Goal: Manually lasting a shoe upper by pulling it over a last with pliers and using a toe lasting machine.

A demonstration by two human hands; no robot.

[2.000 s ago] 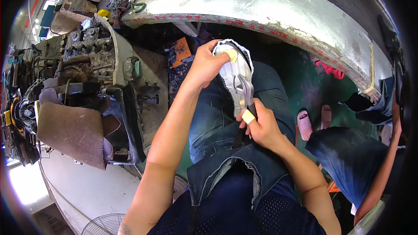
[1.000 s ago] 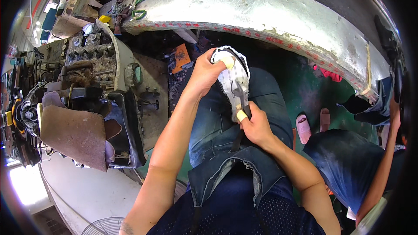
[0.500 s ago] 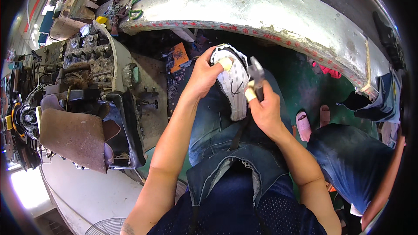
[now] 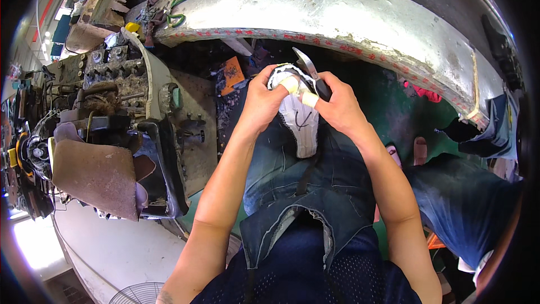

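Observation:
A shoe upper on a last [image 4: 298, 126] lies sole side up over my lap, its white underside and a loose dark lace-like strand showing. My left hand [image 4: 263, 98] is closed round the left of its wide far end, thumb pressed on the underside. My right hand [image 4: 340, 104] grips a hammer-like tool [image 4: 305, 62] with a curved silver head and black handle. The tool's head lies against the right rim of the wide end. My right thumb also presses on the underside, close to the left one. Both thumbs wear pale yellow covers.
A silver metal-covered bench [image 4: 315, 0] curves across the far side. Grimy machinery [image 4: 118, 73] with a worn brown pad [image 4: 93, 177] stands at left. An orange piece [image 4: 230, 76] lies among scraps beyond my knees. At right sits another person in jeans [image 4: 455, 197], near pink slippers [image 4: 419, 151].
My right hand has moved left and away from me onto the shoe's wide end, and the tool's head has turned to point up and left. The neighbour's leg has shifted slightly.

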